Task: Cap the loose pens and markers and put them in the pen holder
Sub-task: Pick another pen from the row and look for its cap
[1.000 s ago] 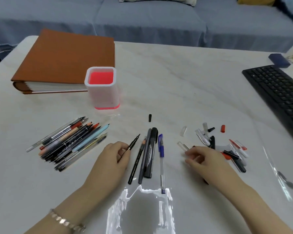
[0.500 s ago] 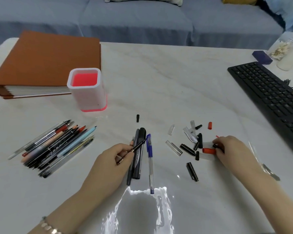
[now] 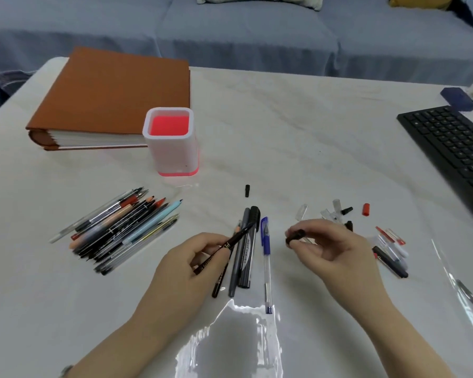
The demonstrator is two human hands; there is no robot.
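My left hand (image 3: 191,264) grips a thin black pen (image 3: 224,248) with its uncapped tip pointing up and right. My right hand (image 3: 331,249) pinches a small black cap (image 3: 295,237) a short way right of that tip. The white pen holder (image 3: 172,144) with a pink inside stands at centre left, with nothing in it. A black marker (image 3: 248,252), a grey pen and a blue pen (image 3: 266,257) lie between my hands. A heap of loose pens (image 3: 120,231) lies at the left. Loose caps (image 3: 344,214) lie scattered at the right.
A thick brown album (image 3: 112,96) lies behind the holder. A black keyboard (image 3: 453,148) runs along the right edge, with a dark blue box (image 3: 458,98) behind it. A single black cap (image 3: 247,190) lies mid-table. A blue sofa runs beyond the table's far edge.
My right hand left the cap pile at the right and came leftward holding a black cap. My left hand lifted the thin pen and tilted its tip toward the cap.
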